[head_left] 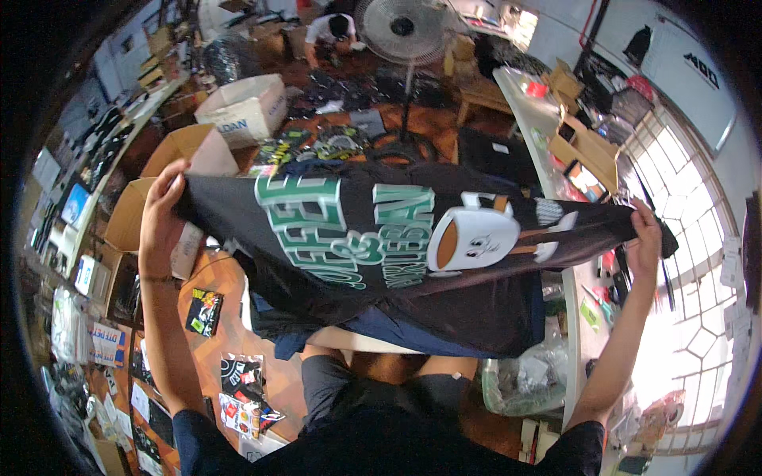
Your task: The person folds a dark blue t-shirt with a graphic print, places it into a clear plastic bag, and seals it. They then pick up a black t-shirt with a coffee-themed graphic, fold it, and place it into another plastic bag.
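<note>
A black T-shirt (357, 278) with large green and white lettering and a white cartoon cup is stretched sideways in front of me. At its left end my left hand (164, 194) is closed on the cloth. Over on the right, my right hand (644, 234) pinches the opposite end. The shirt sags between both hands, with folds along its lower side. Beneath it shows dark navy cloth (520, 321), lying over a pale surface just beyond my knees. How far the shirt touches that cloth I cannot tell.
Open cardboard boxes (186, 151) and a white carton (242, 111) stand at left. Packaged shirts (205, 312) lie on the tiled floor. A pedestal fan (402, 32) stands ahead, near a crouching person (329, 36). At right are a long table (520, 103) and a plastic-lined bin (528, 381).
</note>
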Available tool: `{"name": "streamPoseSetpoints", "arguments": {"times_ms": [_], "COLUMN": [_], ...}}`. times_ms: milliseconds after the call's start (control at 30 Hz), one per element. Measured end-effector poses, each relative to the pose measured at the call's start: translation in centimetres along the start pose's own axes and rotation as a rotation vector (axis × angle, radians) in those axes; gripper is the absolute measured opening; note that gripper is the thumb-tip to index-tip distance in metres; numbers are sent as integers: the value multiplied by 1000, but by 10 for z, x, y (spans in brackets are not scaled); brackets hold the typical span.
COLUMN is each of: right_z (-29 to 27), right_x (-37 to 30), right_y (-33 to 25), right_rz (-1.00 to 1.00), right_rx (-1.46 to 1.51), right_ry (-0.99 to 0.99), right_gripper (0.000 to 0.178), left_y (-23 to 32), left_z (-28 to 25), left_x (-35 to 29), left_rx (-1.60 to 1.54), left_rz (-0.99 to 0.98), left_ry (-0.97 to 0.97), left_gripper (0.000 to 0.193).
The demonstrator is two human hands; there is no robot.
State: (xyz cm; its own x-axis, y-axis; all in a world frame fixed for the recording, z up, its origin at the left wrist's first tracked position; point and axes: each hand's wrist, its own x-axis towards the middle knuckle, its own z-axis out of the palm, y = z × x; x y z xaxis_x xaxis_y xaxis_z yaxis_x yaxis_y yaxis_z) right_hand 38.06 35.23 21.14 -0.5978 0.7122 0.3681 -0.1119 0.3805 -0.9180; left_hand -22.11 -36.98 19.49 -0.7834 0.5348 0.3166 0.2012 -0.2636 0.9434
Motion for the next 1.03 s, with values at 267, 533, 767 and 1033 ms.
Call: {"name": "streamPoseSetpoints", "arguments": {"times_ms": [267,533,767,1033], "right_z": [21,20,131,144], "right_x": [8,-34,-91,-141], "right_y": [-29,15,36,87], "right_rz": [168,69,227,206], "right_rx": [290,495,593,604], "right_ry": [-164,4,-75,402], "right_gripper": [56,58,45,34], "left_y": [34,8,-14,-61], "left_z": [71,38,-4,-54], "left_x": [26,31,77,30], "left_rx": [-175,-44,-98,-34], "left_rz": [-41,-63,-6,-214], "left_ry": [-281,-146,32,33], "left_gripper": [45,42,44,34]}}
